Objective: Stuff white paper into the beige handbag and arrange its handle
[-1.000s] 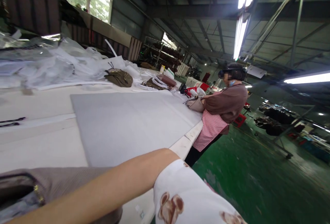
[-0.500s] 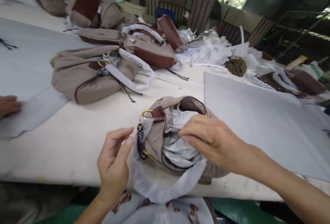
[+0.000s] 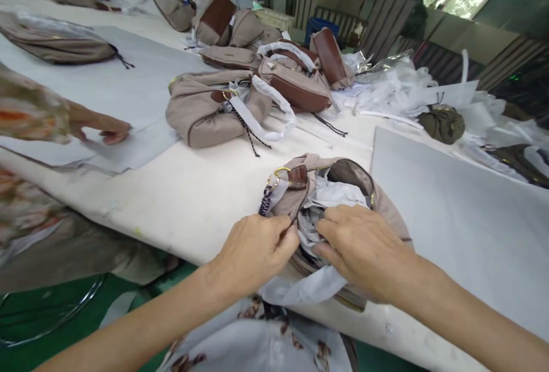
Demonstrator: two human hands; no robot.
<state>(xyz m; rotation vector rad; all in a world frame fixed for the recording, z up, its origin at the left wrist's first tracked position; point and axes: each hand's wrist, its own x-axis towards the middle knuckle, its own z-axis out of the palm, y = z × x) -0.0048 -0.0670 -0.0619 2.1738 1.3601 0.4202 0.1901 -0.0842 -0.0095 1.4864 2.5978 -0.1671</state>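
A taupe handbag (image 3: 390,206) lies unzipped on the table edge in front of me, with crumpled white stuffing paper (image 3: 338,192) filling its opening. The fingers of my left hand (image 3: 257,249) are closed on the left edge of that opening, just below the brown leather tab (image 3: 297,175) and gold ring. My right hand (image 3: 364,240) reaches into the opening, its fingers curled on the paper; their tips are partly hidden. Below my hands hangs the bag's strap (image 3: 311,289), wrapped in white. A dark braided cord (image 3: 265,200) dangles from the ring.
More taupe and brown bags (image 3: 214,109) stand in a group beyond. A grey sheet (image 3: 463,235) covers the table's right side. At left, a co-worker's hand (image 3: 109,129) rests on another grey sheet. White wrapping (image 3: 394,83) is heaped at the back right.
My left hand has moved from open beside the bag to gripping its opening's edge. My right hand has gone lower into the paper. The view has swung left, showing more of the co-worker's arm.
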